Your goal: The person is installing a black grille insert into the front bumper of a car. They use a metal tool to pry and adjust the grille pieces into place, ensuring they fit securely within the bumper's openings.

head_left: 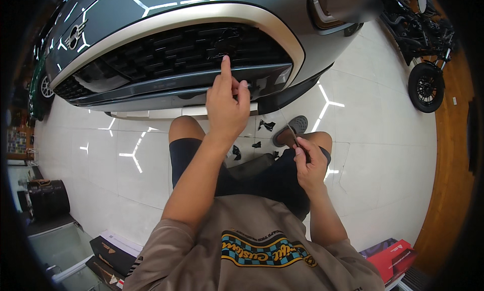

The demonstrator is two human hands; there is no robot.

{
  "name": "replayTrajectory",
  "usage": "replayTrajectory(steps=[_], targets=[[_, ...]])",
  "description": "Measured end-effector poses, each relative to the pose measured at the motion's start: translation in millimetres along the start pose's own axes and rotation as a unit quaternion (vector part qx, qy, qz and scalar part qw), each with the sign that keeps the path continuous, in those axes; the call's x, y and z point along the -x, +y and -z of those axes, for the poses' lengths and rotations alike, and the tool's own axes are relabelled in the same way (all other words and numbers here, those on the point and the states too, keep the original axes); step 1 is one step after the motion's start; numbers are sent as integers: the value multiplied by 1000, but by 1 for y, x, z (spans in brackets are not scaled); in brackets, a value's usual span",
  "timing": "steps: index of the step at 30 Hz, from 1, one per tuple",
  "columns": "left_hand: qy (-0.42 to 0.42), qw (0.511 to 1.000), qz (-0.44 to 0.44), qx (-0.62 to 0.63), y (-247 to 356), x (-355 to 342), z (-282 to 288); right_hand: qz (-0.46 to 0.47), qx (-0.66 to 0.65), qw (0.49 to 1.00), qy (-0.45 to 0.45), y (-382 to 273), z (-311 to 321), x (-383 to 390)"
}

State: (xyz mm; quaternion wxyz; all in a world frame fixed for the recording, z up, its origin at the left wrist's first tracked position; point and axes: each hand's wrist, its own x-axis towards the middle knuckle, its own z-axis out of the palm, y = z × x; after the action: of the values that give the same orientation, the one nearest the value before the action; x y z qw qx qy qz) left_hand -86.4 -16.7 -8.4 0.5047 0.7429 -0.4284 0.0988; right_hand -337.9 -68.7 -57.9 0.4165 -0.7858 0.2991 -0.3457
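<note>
Just beyond the left hand (227, 104), a car's black grille (166, 53) stretches away to its left, with a crumpled, glossy black patch (229, 38) on the mesh directly ahead of the fingertip. That hand is partly unfolded: the index finger points straight at the lower edge of the patch, the thumb stands apart, and the other fingers bend in; whether the fingertip presses on the surface or only comes close to it, I cannot tell. Lower and to the right, the right hand (311, 164) is closed, thumb and fingers pinching a slim, dark tool (294, 135) whose thin end points up and away from the fingers; its exact kind is too small to make out. Beyond the left hand, a cream-coloured surround (222, 12) arches over the grille, and a grey-blue bumper strip (166, 82) runs beneath the mesh, passing behind the hand. Between the two hands and below them, torn black scraps (266, 125) lie on the glossy tiled floor (373, 134), near a grey clog (299, 125) just beyond the right hand. Well off to the right of both hands and farther away stands a black motorcycle (416, 41), while a black drum (49, 197) sits well to the left, lower than the left hand.
</note>
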Motion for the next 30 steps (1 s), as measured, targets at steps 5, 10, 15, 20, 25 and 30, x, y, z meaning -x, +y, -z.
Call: replayTrajectory(steps=[5, 10, 15, 20, 25, 30], targets=[[-5, 998, 63, -23, -3, -5, -14, -27, -20, 999, 11, 17, 14, 11], [-38, 983, 56, -172, -3, -16, -1, -71, -20, 997, 8, 25, 19, 11], [-47, 975, -34, -216, -11, -25, 19, -32, -20, 999, -4, 9, 9, 1], [-22, 967, -82, -241, -35, -8, 30, -1, -22, 1000, -5, 6, 1, 3], [-56, 972, -62, -220, -47, -17, 37, -24, 5, 999, -35, 5, -7, 17], [-96, 972, -36, -209, -55, -31, 48, -64, -5, 998, -28, -22, -16, 9]])
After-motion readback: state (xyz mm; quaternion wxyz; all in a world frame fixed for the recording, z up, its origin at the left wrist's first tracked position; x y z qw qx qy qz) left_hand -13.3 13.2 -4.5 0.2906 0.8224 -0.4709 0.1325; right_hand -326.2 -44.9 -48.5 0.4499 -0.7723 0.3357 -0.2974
